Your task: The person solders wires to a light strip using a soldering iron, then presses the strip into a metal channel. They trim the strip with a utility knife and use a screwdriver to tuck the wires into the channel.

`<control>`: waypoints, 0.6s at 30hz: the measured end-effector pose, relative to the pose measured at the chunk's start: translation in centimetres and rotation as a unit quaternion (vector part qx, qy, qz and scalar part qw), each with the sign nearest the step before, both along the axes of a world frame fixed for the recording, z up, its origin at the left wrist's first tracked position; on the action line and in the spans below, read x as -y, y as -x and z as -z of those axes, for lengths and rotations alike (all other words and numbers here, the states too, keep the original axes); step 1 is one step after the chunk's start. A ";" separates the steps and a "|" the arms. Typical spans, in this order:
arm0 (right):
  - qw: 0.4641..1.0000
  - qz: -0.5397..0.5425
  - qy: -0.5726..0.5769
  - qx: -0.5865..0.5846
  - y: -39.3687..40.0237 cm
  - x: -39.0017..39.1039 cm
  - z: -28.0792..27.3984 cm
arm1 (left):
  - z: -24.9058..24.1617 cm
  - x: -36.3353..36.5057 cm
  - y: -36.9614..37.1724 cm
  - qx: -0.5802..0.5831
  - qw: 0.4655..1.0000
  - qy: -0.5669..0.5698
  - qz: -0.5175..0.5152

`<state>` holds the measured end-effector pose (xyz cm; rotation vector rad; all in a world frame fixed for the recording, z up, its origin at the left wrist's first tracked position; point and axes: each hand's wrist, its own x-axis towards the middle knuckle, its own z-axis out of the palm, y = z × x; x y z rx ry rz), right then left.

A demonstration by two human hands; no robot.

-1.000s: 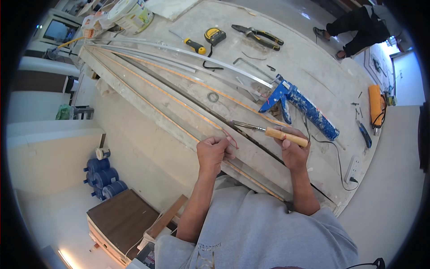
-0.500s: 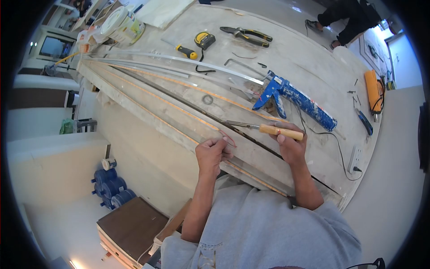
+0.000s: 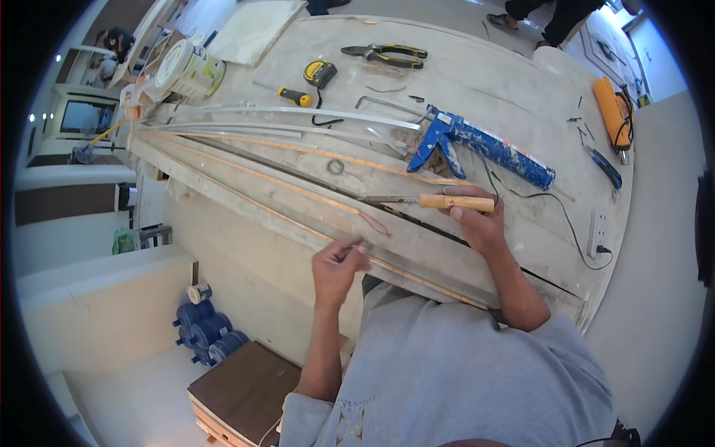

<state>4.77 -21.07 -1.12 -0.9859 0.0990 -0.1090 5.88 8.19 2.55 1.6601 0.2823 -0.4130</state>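
Note:
My right hand grips the wooden handle of a soldering iron, its metal shaft pointing left over a dark gap in the workbench. Below and left of its tip, a thin red wire curls from the end of an orange LED strip. My left hand is at the bench's near edge, beside the front LED strip. Its thumb and fingers are curled close together, and whatever may be between them is too small to make out.
A blue caulking gun lies beyond the iron, with pliers, a tape measure and a screwdriver farther off. The cord runs to a power strip. A bucket stands far left; people are in the background.
My left hand has drawn away from the red wire, down and left to the bench edge. My right hand still holds the soldering iron, slightly higher. The whole view has shifted a little.

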 end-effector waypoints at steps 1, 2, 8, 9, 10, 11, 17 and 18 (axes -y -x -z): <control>1.000 -0.004 0.011 0.001 0.1 0.1 0.4 | 0.5 -1.2 -0.5 0.001 1.000 0.001 0.003; 1.000 -0.008 0.023 0.003 0.1 0.1 0.8 | 1.1 -2.6 -1.3 0.089 0.989 -0.108 0.038; 0.996 -0.004 -0.086 -0.015 -0.1 0.3 0.3 | -0.4 -4.8 -8.7 0.408 0.807 -0.357 0.235; 0.994 0.000 -0.109 -0.005 0.0 0.3 -0.5 | -0.4 -5.0 -9.5 0.420 0.784 -0.362 0.279; 0.994 0.013 -0.106 -0.001 0.2 0.3 -0.8 | -0.5 -5.2 -10.2 0.427 0.781 -0.354 0.287; 0.992 0.024 -0.124 0.000 0.6 0.5 -1.0 | -0.5 -5.2 -10.9 0.426 0.767 -0.355 0.323; 0.973 0.144 -0.182 0.003 4.2 1.9 -0.9 | 0.5 -5.8 -14.4 0.477 0.701 -0.298 0.438; 0.965 0.163 -0.204 0.002 4.7 1.9 -1.1 | 0.8 -5.7 -15.0 0.496 0.694 -0.273 0.445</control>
